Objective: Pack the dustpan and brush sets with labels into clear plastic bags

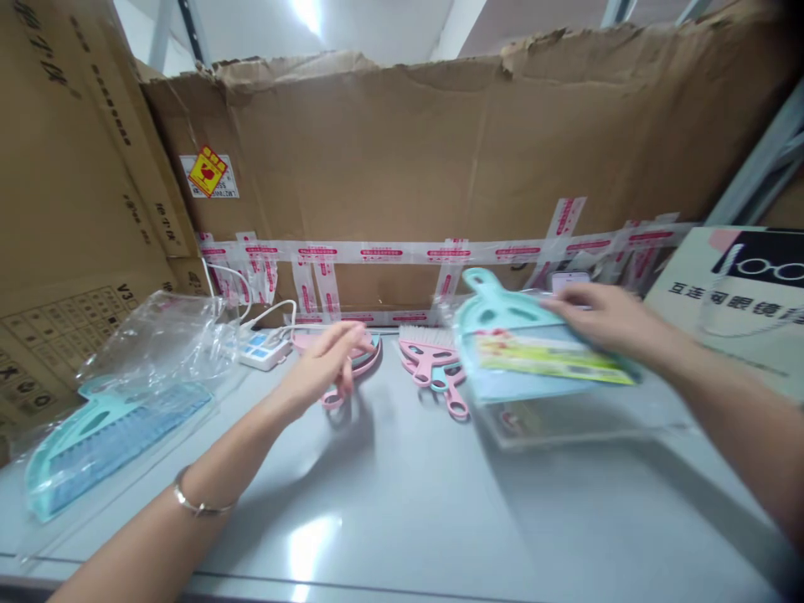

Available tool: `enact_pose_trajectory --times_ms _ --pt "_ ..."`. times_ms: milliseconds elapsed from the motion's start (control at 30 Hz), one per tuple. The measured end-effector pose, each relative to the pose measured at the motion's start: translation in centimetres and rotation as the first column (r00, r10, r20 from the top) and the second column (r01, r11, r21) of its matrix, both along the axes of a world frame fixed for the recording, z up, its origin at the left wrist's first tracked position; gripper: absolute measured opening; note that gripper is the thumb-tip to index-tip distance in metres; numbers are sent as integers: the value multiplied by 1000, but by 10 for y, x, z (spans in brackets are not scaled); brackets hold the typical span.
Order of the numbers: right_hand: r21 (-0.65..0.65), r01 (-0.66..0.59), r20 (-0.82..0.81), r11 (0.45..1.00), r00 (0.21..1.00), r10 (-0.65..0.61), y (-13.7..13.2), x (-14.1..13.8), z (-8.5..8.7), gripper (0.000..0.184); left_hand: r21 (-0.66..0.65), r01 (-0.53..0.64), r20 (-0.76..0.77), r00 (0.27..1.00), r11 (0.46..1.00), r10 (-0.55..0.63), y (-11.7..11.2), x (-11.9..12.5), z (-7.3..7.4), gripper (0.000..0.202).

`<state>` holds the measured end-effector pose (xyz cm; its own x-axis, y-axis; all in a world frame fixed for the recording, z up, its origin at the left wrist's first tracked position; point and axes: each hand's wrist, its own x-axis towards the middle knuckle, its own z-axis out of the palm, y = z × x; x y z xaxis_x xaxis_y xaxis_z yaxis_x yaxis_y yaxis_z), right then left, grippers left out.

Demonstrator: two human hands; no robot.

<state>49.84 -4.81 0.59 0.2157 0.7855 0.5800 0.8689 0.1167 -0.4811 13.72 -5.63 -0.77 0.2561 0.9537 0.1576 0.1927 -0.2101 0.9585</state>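
My right hand (606,318) grips the right edge of a teal dustpan (496,306), lifted above the table with its handle pointing away. A colourful label card (546,356) lies across the dustpan. My left hand (332,356) hangs over the table with its fingers apart and nothing in it. Just behind it are pink dustpans (370,360), partly hidden by that hand. Between the two hands lie pink brushes (427,356) with pale bristles and a bit of teal among them. At the left rests a teal dustpan set (106,410) in clear plastic.
A clear plastic bag (163,335) lies against the left carton. Beside it sits a white power strip (264,347) with cables. A taped cardboard wall (402,151) closes off the back. Clear plastic (565,431) lies below the lifted dustpan. A printed box (741,293) stands at right.
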Motion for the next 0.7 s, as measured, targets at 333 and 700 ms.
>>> enact_pose_trajectory --times_ms 333,700 --pt "327 -281 -177 902 920 350 6 -144 -14 20 -381 -98 306 925 919 226 2 -1 -20 29" --pt "113 -551 -962 827 148 230 -45 -162 -50 37 -222 -149 329 919 964 218 -13 15 -32 46"
